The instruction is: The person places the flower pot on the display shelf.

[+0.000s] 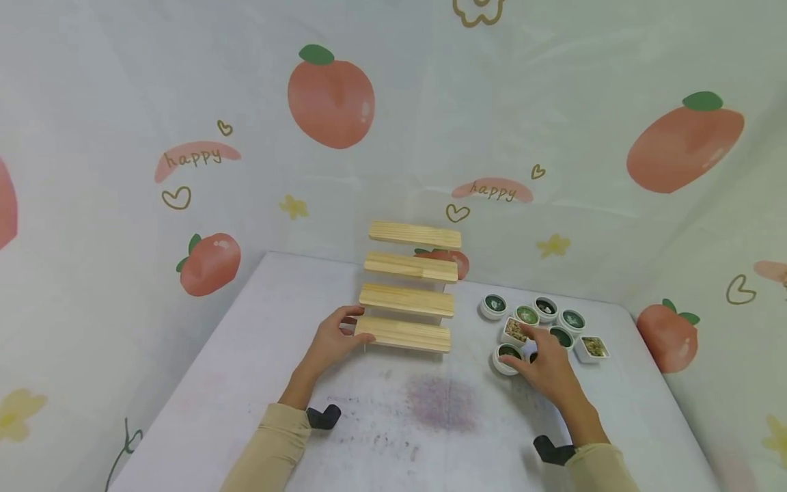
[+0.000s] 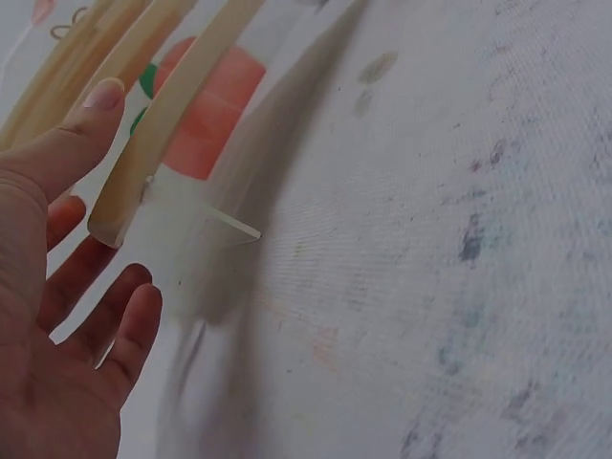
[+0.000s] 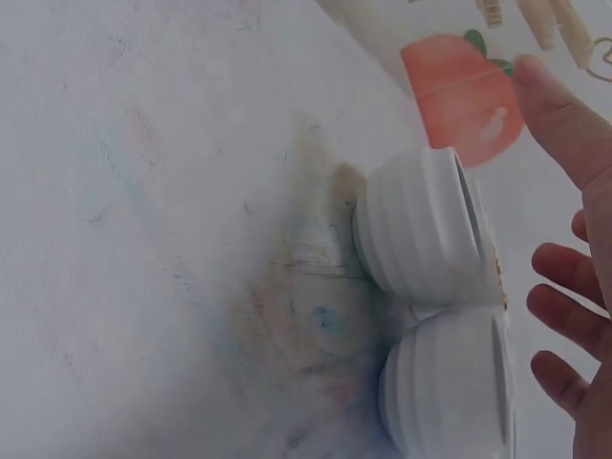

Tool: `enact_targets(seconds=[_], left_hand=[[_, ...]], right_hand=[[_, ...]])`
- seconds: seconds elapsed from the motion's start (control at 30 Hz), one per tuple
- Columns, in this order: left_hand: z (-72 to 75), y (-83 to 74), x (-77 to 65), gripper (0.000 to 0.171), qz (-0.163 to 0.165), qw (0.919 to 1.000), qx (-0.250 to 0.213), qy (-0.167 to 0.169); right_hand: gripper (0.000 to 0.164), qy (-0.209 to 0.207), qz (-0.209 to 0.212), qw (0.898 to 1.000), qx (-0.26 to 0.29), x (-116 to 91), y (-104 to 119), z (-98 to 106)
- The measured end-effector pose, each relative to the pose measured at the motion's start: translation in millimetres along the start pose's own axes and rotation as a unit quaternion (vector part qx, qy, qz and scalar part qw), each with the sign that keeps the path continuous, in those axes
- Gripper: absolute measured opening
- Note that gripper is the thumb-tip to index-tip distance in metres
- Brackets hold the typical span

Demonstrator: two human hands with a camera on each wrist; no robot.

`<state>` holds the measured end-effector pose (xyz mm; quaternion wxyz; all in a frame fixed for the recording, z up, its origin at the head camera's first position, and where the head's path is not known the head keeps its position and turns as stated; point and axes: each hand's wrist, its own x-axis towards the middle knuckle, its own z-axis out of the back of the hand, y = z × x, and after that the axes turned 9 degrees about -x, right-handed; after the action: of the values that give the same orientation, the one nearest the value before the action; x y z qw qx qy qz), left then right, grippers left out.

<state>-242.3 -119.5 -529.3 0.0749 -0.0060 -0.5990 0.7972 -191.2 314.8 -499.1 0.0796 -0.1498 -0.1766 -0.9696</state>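
A stepped wooden rack [image 1: 406, 301] with several pale planks stands at the middle of the table. My left hand [image 1: 335, 338] is at the left end of its lowest plank [image 2: 158, 134]. The thumb lies over the plank end and the fingers bend loosely beside it; firm contact cannot be told. My right hand [image 1: 550, 365] is over the small white pots, thumb and fingers spread around the nearest round pot [image 1: 507, 359]. In the right wrist view the fingers are apart from two ribbed white pots [image 3: 421, 229]. A square pot [image 1: 513, 332] with tan bits sits just behind.
Several more round white pots [image 1: 494, 307] with green or dark contents cluster right of the rack. Another square pot [image 1: 594, 348] stands at their right side. The white table [image 1: 393, 451] has faint stains. A printed fabric backdrop [image 1: 393, 150] rises behind and at both sides.
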Motion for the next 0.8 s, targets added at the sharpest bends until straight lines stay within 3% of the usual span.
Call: enact_targets(seconds=[0.27,0.53,0.8], left_hand=[[-2.2,4.4,-0.1,0.063,-0.002,1.0000,-0.002,0.005],[-1.6,9.6,1.5,0.063,0.032,0.9992,-0.023,0.005],[-1.1,8.6,3.1,0.066,0.051,0.9981,-0.035,0.007]], right_hand=[[0.075,0.008,-0.011,0.999,-0.039,0.4,-4.9,-10.9],[0.067,-0.021,-0.012,0.999,-0.044,-5.8,-3.6,-17.1],[0.062,0.002,-0.023,0.998,-0.056,-8.4,-2.3,-20.3]])
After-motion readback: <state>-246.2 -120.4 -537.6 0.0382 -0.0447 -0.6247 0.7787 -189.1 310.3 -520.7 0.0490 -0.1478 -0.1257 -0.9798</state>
